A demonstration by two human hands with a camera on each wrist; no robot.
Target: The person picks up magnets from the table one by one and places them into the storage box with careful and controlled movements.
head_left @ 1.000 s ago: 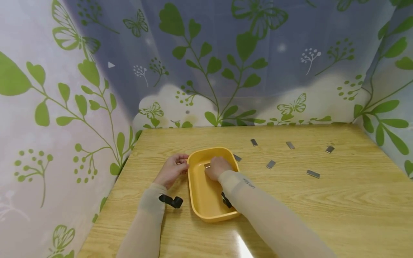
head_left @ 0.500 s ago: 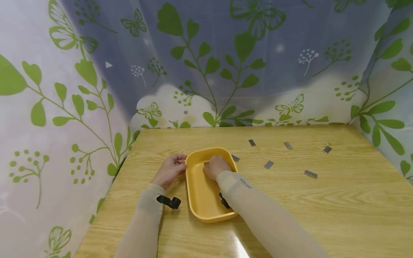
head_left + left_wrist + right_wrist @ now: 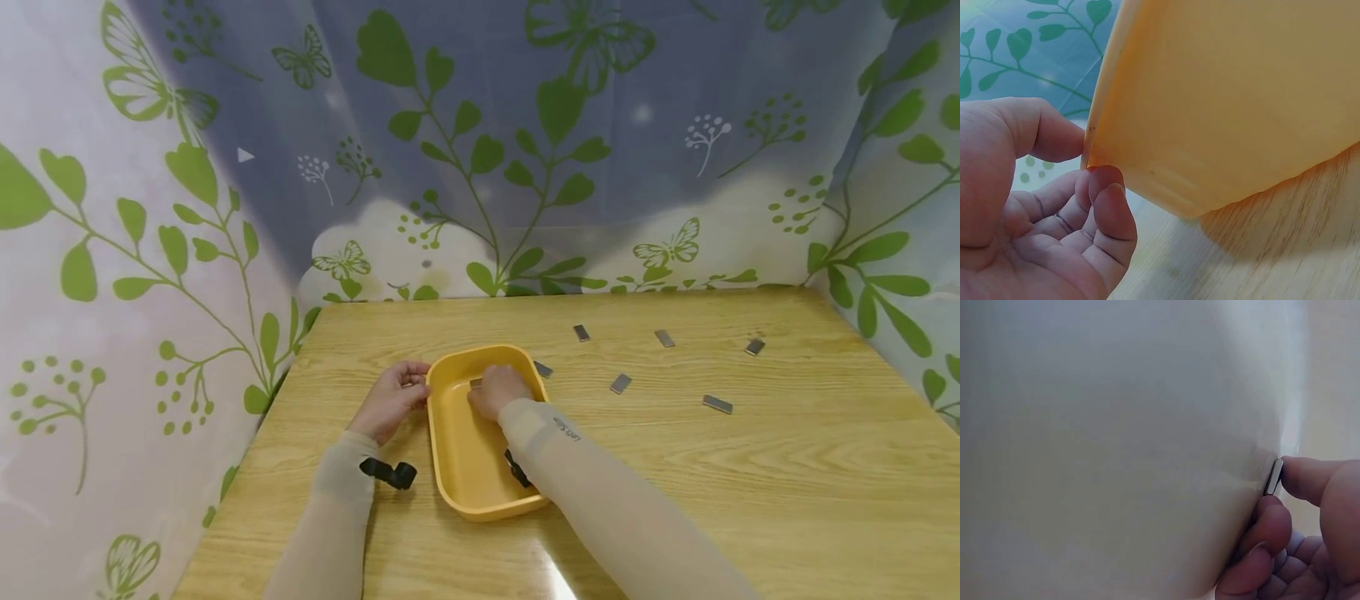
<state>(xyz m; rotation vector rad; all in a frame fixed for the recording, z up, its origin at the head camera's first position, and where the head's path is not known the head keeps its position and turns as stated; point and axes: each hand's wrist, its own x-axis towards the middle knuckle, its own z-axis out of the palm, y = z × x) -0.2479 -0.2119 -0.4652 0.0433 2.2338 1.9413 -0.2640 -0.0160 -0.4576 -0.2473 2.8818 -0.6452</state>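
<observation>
A deep yellow rectangular tub with rounded corners stands on the wooden table. My left hand grips its left rim; in the left wrist view the thumb lies on one side of that rim and curled fingers are on the other. Inside the tub, toward its far end, my right hand pinches a small flat rectangular metal piece close to the floor of the tub. Only one end of this metal piece shows in the head view; the hand hides the rest.
Several similar metal pieces lie scattered right of the tub, among them a near one, a longer one and one partly behind the tub's rim. A leaf-patterned curtain borders the wooden table.
The head view has shifted slightly, so everything sits a little further left. Both hands keep their places on the tub and the metal piece.
</observation>
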